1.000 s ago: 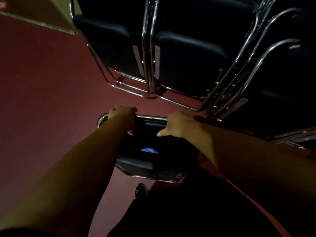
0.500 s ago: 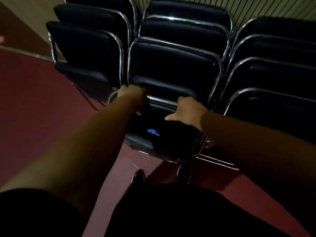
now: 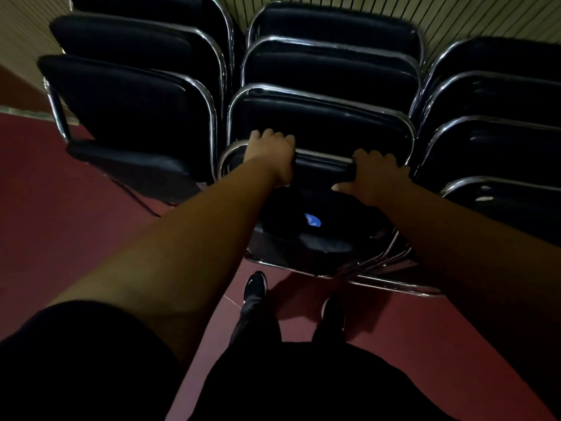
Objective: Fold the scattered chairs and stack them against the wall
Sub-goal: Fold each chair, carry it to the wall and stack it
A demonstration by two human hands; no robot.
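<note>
Grip is two-handed on the chrome top rail [image 3: 323,157] of the folded chair [image 3: 315,180]. Left hand [image 3: 271,150] sits near the rail's left corner, fingers [image 3: 273,135] curled over the far side and clamped on the tube. Right hand [image 3: 378,176] is further right, fingers also hooked over the rail, thumb splayed flat across the near face of the backrest. Wide spacing reads as deliberate: it holds the chair square and resists twist while it leans in. Chair is at the front of the middle row [image 3: 321,113], tilted toward it, rail just beside the next chair's back; contact there cannot be confirmed. Blue sticker [image 3: 312,220] shows on its near face. Lower frame looks down at the red floor [image 3: 76,226], so probably the set-down stage, release not yet done. Left row [image 3: 127,110] and right row [image 3: 491,147] of matching black and chrome chairs flank it closely, all leaning toward the slatted wall [image 3: 455,16]. Obstructions: chrome floor tubes [image 3: 391,285] at lower right fan out beside the held chair's feet, a likely snag. Front chair of the left row has its seat pad [image 3: 130,165] jutting forward, near the left side. Shoes [image 3: 255,285] stand just short of the base, toes near the pinch zone.
</note>
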